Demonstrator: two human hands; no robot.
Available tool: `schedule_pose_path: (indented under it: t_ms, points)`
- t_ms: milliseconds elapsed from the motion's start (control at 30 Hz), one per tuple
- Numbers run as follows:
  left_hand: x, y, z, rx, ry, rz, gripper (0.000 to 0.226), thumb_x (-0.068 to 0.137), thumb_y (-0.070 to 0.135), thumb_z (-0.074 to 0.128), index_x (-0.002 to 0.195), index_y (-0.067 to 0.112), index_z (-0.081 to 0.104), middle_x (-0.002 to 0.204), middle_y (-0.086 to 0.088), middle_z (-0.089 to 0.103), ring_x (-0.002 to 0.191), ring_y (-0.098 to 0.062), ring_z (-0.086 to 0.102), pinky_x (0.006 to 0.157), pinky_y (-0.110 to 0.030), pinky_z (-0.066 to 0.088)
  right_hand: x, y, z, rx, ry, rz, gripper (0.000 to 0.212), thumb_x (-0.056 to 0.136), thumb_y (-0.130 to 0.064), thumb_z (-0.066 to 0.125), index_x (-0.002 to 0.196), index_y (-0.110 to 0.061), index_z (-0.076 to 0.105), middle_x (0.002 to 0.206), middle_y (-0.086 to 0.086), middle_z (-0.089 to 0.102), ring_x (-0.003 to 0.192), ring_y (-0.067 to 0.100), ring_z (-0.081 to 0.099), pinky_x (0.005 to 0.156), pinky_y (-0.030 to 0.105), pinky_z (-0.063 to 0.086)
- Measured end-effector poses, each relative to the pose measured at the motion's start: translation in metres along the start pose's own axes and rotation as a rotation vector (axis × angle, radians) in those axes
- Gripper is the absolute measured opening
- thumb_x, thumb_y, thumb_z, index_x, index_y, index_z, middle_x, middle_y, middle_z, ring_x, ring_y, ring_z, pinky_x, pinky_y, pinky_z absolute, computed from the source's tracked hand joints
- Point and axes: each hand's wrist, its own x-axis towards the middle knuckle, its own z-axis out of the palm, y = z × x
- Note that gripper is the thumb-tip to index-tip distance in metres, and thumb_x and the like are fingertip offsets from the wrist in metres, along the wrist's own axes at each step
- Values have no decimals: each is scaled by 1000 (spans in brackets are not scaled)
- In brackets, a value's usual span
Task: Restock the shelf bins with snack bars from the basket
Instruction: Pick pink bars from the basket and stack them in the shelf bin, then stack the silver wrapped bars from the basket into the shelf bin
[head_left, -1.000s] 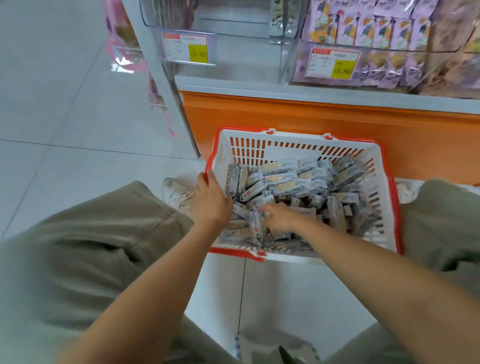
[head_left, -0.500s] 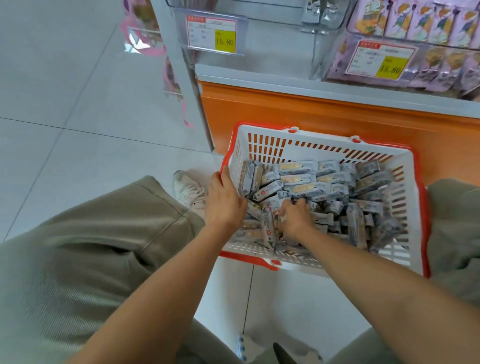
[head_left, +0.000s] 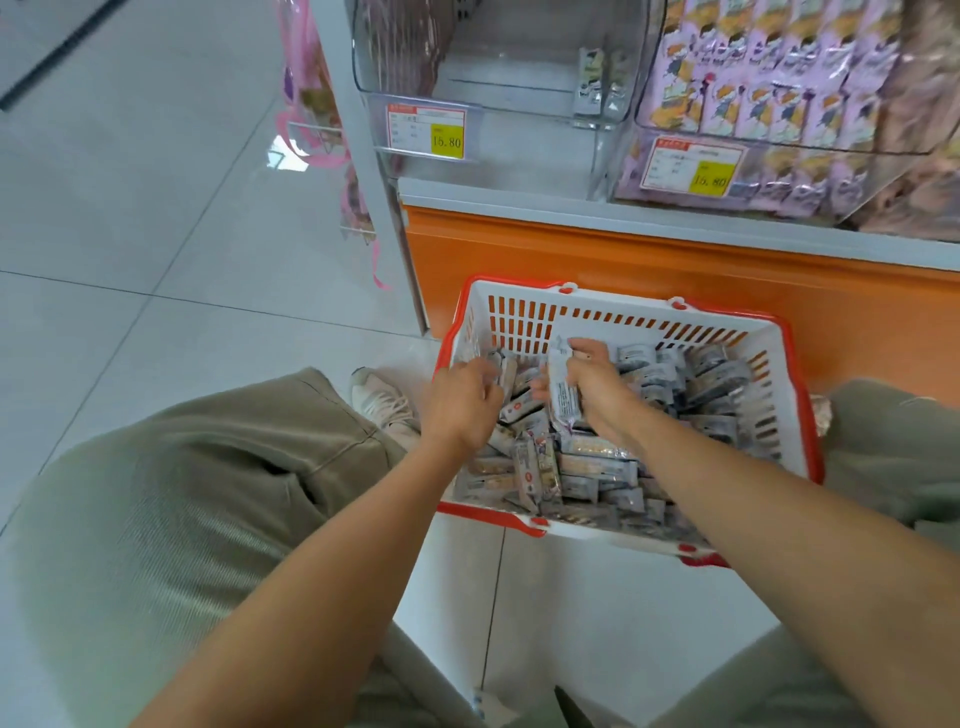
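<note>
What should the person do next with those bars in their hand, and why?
Probably lift the right hand up to the clear bin: its grip holds a bundle of snack bars above the basket, and that bin looks almost empty.

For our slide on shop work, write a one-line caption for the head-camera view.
Right hand grips snack bars over the red-rimmed basket, left hand alongside, below a nearly empty shelf bin.
</note>
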Motion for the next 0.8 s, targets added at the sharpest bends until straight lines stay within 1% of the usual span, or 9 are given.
schedule_pose_path:
  t_ms: [67, 133, 200, 233, 333, 467, 600, 733, 800]
  points:
    - [-5, 13, -7, -266, -161, -64, 29, 100, 26, 43, 113, 9, 63, 106, -11, 68, 99, -29, 61, 83, -35, 46, -17, -24, 5, 230, -97, -30, 29, 83, 15, 34, 101, -4, 47, 87, 18, 54, 74, 27, 65, 73, 41, 59]
    - [-12, 26, -13, -524, -272, -124, 32, 99, 30, 47, 104, 4, 65, 100, -15, 68, 95, -32, 62, 83, -37, 46, -31, -41, 5, 408, -128, -8, 43, 81, 22, 22, 98, -8, 47, 92, 20, 51, 86, 31, 60, 88, 48, 53]
    - [-20, 41, -20, -675, -283, -129, 27, 96, 32, 53, 94, 8, 65, 86, -11, 62, 83, -28, 55, 79, -37, 45, -41, -53, 3, 492, -142, 6, 53, 77, 22, 18, 108, -7, 50, 95, 20, 51, 93, 32, 57, 103, 51, 43]
    - [-23, 47, -23, -707, -265, -112, 26, 94, 32, 57, 91, 8, 67, 82, -7, 59, 81, -24, 53, 78, -36, 44, -45, -57, 2, 509, -152, 4, 57, 76, 22, 17, 113, -6, 51, 94, 20, 53, 92, 31, 58, 105, 51, 42]
    - [-31, 60, -32, -698, -215, -19, 34, 89, 32, 64, 90, -2, 66, 78, -9, 53, 74, -19, 48, 72, -35, 39, -61, -71, -2, 394, -152, -72, 63, 78, 20, 18, 123, -10, 51, 95, 17, 60, 95, 27, 59, 94, 44, 50]
    - [-41, 76, -52, -672, -138, 12, 10, 89, 21, 67, 96, 13, 68, 79, -3, 62, 74, -17, 56, 70, -32, 46, -82, -89, -11, 183, -168, -187, 48, 89, 10, 28, 128, -9, 48, 111, 17, 58, 99, 24, 57, 87, 40, 51]
    - [-41, 86, -73, -750, -18, -37, 34, 86, 20, 71, 117, 13, 61, 99, -6, 66, 80, -17, 59, 71, -28, 50, -96, -107, -20, -33, -149, -290, 24, 92, 4, 53, 112, -8, 57, 112, 18, 59, 95, 23, 63, 81, 34, 57]
    - [-30, 102, -87, -1043, 199, -175, 49, 83, 19, 74, 126, 9, 52, 105, -16, 64, 79, -19, 62, 68, -28, 52, -101, -120, -22, 4, -119, -309, 21, 86, 5, 65, 101, -7, 56, 111, 20, 59, 92, 30, 67, 84, 36, 59]
    - [-25, 114, -92, -1229, 154, -268, 50, 83, 24, 75, 124, 8, 51, 104, -13, 64, 80, -18, 64, 64, -27, 53, -100, -126, -16, 5, -57, -363, 23, 83, 4, 70, 97, -8, 56, 116, 19, 57, 98, 33, 66, 89, 38, 56]
